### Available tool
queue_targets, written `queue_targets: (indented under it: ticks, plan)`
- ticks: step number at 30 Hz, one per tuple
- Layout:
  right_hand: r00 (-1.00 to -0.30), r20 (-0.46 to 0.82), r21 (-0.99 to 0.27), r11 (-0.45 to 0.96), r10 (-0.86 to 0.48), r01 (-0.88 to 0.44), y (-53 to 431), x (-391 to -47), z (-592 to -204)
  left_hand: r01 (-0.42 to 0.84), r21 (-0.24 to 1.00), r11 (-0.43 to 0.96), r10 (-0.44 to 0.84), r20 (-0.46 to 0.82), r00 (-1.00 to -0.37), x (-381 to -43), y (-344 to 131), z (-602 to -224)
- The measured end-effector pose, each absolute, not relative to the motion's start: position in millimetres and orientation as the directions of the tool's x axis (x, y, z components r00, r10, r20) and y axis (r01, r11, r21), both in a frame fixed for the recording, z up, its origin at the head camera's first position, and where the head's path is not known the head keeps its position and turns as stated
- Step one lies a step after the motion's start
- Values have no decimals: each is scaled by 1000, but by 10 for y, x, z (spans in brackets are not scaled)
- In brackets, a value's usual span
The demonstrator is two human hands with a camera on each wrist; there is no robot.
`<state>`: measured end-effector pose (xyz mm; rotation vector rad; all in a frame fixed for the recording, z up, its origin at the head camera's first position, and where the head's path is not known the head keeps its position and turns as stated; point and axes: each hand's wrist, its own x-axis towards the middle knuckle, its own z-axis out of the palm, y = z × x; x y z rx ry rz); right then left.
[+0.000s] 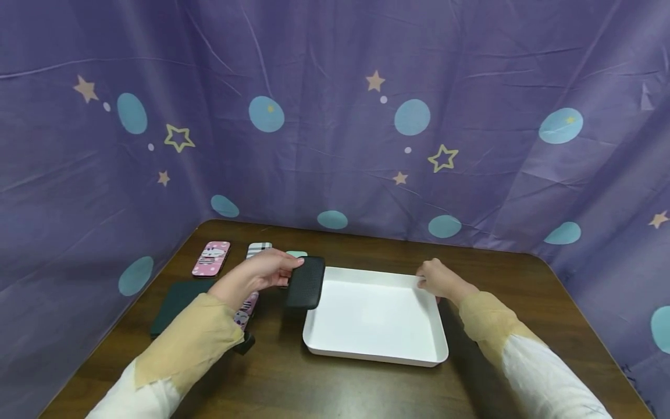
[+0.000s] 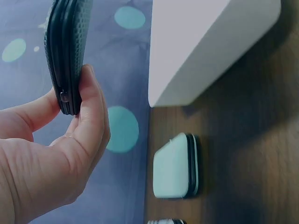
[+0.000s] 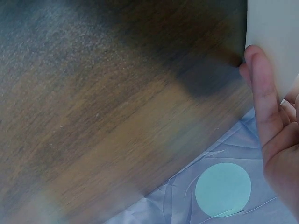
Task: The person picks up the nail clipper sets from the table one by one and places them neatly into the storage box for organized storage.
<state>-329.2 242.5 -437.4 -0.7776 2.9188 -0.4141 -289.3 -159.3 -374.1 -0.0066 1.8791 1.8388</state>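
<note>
I see the person's left hand (image 1: 264, 270) pinching a black zippered case (image 1: 306, 283), raised at the left edge of a white tray (image 1: 374, 317), whose right wall the right hand (image 1: 439, 279) grips near the far corner.

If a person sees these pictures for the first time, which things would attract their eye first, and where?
The bright white tray on the dark table would likely come first, with the right hand at its far right corner. Next is the black case that the left hand holds near the tray's left side. Behind the table hangs a purple star-patterned curtain.
</note>
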Motion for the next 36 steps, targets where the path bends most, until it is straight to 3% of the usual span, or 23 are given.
queue_targets:
  ticks: [21,36]
  plan:
    - [-877,-41,-326,837,-478,-440,2368,-3283,-4327,-381,914,138,289,-405,-868,-2973,-823,-3583]
    - [-877,-37,-285,846,-480,-451,2380,-3246,-4318,-395,900,186,339,-436,-834,-3060,-292,-3606]
